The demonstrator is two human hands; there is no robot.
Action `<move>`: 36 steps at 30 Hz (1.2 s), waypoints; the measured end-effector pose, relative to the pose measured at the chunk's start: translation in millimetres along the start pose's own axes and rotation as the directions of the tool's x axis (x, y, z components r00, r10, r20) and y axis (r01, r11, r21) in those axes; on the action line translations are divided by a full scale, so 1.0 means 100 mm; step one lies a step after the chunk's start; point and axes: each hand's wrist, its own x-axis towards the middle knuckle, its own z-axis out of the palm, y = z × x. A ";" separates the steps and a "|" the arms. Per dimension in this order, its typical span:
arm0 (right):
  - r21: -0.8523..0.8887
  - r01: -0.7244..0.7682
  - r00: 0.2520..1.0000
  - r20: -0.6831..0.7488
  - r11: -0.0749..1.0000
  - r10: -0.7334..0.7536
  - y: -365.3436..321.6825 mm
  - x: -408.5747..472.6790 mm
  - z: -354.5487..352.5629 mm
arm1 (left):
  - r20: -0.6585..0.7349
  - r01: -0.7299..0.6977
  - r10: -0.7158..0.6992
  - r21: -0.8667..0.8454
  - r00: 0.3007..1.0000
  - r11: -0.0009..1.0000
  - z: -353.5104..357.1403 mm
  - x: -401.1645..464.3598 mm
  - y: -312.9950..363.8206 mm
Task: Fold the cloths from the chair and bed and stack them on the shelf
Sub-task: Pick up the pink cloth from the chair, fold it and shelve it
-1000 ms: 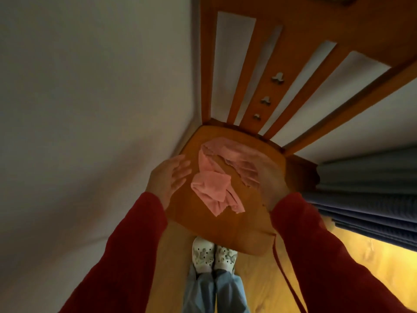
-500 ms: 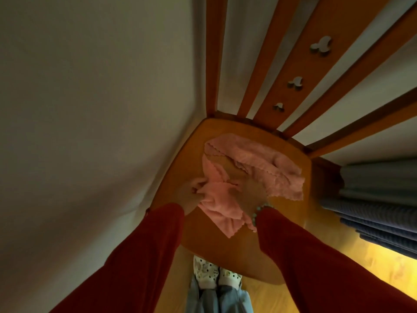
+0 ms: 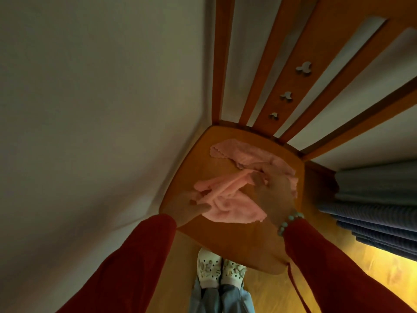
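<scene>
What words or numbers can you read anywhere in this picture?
None: no words, numbers or labels can be read.
The wooden chair back bears only three small cut-out shapes, not letters.
The pink cloths and the white shoes show no readable print.

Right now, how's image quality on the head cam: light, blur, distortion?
Head view: dim and warm, brightest on the floor at lower right; strong wide-angle bending of the chair slats; both hands and the pink cloth look soft, edges smeared.
</scene>
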 end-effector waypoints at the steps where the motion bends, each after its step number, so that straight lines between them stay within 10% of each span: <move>1: 0.035 -0.007 1.000 -0.028 0.999 0.008 -0.03 -0.01 -0.04 | -0.019 0.013 -0.013 -0.004 1.000 1.000 -0.04 -0.05 -0.01; 9: 0.139 -0.076 0.989 -0.119 0.987 0.093 -0.17 0.08 -0.29 | -0.163 0.051 -0.061 -0.066 0.985 0.997 -0.44 -0.30 -0.02; 23: 0.392 -0.022 0.917 -0.359 0.920 0.174 -0.52 0.11 -0.60 | -0.554 -0.297 0.040 -0.383 0.832 0.874 -0.84 -0.72 0.52; 36: 0.140 -0.287 0.933 -0.184 0.948 0.310 0.46 -0.56 -0.14 | -0.327 -0.057 -0.051 -0.311 0.944 0.949 -0.13 -0.70 -0.45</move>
